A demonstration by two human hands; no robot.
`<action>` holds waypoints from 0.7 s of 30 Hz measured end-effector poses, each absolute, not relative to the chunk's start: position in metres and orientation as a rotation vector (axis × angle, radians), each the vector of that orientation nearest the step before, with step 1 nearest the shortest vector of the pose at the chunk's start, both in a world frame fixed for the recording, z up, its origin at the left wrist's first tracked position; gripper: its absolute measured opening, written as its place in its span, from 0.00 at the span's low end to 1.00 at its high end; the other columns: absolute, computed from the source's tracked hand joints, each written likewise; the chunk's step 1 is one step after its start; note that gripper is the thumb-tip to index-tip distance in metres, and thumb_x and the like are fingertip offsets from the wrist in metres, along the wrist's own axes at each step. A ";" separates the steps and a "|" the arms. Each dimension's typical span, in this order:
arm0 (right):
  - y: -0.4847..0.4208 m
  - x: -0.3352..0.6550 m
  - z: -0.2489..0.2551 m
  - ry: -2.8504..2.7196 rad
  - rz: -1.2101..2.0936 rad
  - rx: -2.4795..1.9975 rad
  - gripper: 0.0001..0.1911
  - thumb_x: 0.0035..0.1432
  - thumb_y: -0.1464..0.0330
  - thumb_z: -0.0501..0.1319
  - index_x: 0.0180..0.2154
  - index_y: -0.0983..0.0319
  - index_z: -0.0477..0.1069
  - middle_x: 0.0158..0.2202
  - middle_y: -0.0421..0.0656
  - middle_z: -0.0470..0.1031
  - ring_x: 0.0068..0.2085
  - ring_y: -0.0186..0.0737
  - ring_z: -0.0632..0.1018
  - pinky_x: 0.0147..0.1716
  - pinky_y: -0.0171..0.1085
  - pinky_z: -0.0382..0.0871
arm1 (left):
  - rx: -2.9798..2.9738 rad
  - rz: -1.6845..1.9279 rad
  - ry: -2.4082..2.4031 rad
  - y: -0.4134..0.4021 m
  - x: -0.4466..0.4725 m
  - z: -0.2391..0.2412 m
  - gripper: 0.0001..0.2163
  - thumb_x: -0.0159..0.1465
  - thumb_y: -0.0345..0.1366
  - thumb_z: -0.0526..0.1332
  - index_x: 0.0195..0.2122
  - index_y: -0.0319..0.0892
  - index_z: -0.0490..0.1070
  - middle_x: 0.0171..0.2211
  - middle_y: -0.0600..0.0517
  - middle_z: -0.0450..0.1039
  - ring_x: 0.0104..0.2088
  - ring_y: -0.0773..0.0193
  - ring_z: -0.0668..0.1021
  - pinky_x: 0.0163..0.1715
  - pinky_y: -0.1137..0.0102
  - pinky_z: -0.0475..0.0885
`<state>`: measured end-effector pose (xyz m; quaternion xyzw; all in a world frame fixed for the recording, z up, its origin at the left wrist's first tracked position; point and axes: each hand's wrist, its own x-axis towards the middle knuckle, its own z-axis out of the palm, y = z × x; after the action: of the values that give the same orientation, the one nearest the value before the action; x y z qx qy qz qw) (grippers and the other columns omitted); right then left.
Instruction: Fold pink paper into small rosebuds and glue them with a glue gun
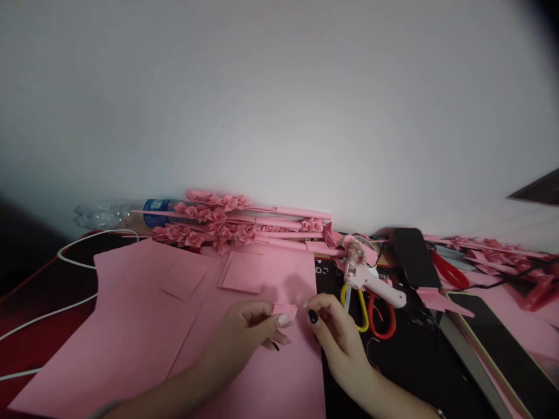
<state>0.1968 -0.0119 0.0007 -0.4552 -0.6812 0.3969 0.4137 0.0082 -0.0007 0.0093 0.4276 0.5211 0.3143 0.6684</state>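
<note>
Pinching a small folded pink paper piece (286, 310) between thumb and fingertips, the left hand (244, 334) is holding it just above the large pink sheet (144, 326) near the table's front edge. The piece's long axis is running left to right, its free end pointing toward the right hand (334, 331), which is hovering just beside it with fingers narrowed, seemingly gripping nothing. Farther right, a pink glue gun (371, 282) is lying across yellow and red scissors (371, 314) on the dark table (419, 355). Paper roses (218, 224) are lining the back edge beneath a white wall (279, 105).
</note>
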 end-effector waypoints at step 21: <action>-0.011 0.193 0.009 -1.813 0.979 -1.089 0.06 0.58 0.72 0.57 0.37 0.61 0.72 0.26 0.38 0.63 0.26 0.35 0.65 0.24 0.33 0.58 | 0.894 0.632 1.098 -0.002 0.011 0.012 0.15 0.50 0.46 0.68 0.29 0.38 0.78 0.27 0.48 0.80 0.33 0.58 0.81 0.29 0.73 0.73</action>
<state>0.1930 -0.0114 0.0091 -0.4294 -0.7148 0.3861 0.3944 0.0113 -0.0020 0.0124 0.4037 0.4957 0.2852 0.7141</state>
